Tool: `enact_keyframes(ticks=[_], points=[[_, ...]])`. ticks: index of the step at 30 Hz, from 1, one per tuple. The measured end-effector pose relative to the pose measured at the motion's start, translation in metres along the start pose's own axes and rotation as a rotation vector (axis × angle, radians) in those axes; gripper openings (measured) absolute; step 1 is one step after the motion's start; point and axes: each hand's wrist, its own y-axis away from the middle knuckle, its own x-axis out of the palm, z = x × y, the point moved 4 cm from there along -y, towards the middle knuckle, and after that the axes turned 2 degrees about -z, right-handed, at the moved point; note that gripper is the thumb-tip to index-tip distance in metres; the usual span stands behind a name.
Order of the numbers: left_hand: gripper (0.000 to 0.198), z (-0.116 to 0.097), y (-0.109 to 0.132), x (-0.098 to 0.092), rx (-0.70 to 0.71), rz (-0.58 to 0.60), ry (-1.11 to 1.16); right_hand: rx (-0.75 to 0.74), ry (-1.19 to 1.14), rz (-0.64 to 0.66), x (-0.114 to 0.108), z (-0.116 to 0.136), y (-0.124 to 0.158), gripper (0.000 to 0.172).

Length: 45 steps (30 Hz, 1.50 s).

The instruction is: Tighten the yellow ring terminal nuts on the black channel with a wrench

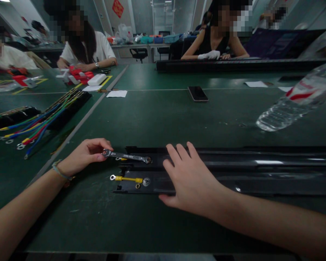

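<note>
My left hand [84, 155] pinches the end of a small silver wrench [127, 156]. The wrench's far end sits on a fastener at the left end of a long black rail [260, 170] lying across the green table [152, 119]. My right hand [188, 177] lies flat on the rail with fingers spread, pressing it down. A short yellow wire with ring terminals [126, 178] is attached to the rail's near left corner, just below the wrench.
A bundle of coloured wires [35, 127] on black trays lies at the left. A phone [197, 93] and paper slips rest mid-table. A water bottle [296, 101] lies at the right. Other people work at the far side, with another black rail [233, 65].
</note>
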Motion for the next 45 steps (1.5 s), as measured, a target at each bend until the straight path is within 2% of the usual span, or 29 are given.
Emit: enact_keyframes(ticks=[26, 37, 45], points=[[0.017, 0.0059, 0.0005, -0.0034, -0.082, -0.076, -0.031, -0.007, 0.005, -0.002, 0.0003, 0.0000, 0.0001, 0.064], [0.020, 0.0033, -0.0003, -0.0012, -0.082, -0.062, -0.026, 0.000, 0.007, 0.038, -0.0007, 0.0002, 0.0003, 0.065], [0.017, 0.0031, 0.0000, -0.0006, -0.084, -0.052, -0.038, 0.000, 0.014, 0.012, 0.0005, 0.0007, 0.0002, 0.064]])
